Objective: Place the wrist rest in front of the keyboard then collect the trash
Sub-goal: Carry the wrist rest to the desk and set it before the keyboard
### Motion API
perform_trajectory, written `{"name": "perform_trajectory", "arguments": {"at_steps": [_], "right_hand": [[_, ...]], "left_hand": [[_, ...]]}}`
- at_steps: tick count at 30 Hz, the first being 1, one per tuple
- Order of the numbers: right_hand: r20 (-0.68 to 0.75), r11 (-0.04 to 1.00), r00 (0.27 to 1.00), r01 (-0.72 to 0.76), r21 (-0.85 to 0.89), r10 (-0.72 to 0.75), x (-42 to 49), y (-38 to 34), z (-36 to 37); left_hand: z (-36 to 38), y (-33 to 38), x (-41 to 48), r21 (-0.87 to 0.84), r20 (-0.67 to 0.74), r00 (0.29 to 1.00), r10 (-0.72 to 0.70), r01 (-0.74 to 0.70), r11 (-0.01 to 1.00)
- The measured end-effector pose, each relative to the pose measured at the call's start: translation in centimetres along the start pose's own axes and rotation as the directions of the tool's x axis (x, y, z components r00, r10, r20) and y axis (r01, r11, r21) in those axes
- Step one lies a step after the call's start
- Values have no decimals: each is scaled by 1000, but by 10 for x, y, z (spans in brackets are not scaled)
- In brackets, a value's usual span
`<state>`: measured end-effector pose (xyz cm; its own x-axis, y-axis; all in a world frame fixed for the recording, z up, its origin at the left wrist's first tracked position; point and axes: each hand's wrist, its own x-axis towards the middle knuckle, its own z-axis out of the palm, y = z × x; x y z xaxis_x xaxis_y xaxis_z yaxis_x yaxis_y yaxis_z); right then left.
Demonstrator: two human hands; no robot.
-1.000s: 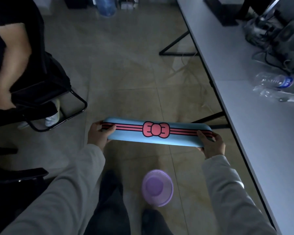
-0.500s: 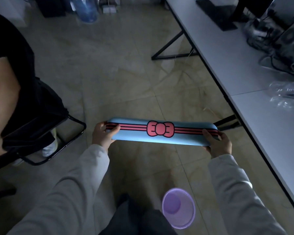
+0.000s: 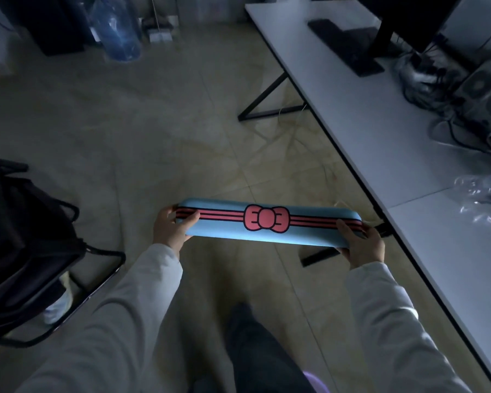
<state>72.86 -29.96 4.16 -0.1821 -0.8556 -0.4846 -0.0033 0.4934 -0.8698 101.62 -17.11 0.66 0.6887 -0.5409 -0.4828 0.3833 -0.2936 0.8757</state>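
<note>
A long blue wrist rest (image 3: 267,231) with red stripes and a red bow is held level over the floor, left of the desk. My left hand (image 3: 170,229) grips its left end and my right hand (image 3: 362,242) grips its right end. A black keyboard (image 3: 343,42) lies far back on the grey desk (image 3: 380,131), in front of a monitor stand. Crumpled clear plastic bottles (image 3: 482,194) lie on the desk at the right edge of view.
A black chair (image 3: 26,245) with a bag stands at the left. A purple basket (image 3: 315,381) peeks in at the bottom by my leg. Cables and speakers (image 3: 482,92) crowd the desk's far right. A large water bottle (image 3: 116,29) stands at the back.
The view has tilted up and turned toward the desk: the keyboard is now nearer and the purple basket has slid almost out of the bottom. Both hands still hold the wrist rest.
</note>
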Motion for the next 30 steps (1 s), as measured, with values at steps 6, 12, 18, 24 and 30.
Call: {"name": "perform_trajectory", "arguments": {"at_steps": [6,12,18,24,30], "right_hand": [[-6,999,1000,1,-39,-1,71,-54,31],[-8,997,1000,17,-69,-17,124,-88,69],[-56,999,998,-43,-18,42,170,-105,108],[-162,998,986,-51,-23,46,223,-144,169],[-274,999,961,-36,12,38,266,-185,215]], "left_hand": [[63,44,58,-3,-11,1000,2,-2,1000],[104,74,108,18,-51,999,6,-5,1000],[135,100,174,86,-20,1000,-10,11,996],[182,151,267,136,72,997,10,-20,990],[224,200,344,165,168,985,-51,23,986]]}}
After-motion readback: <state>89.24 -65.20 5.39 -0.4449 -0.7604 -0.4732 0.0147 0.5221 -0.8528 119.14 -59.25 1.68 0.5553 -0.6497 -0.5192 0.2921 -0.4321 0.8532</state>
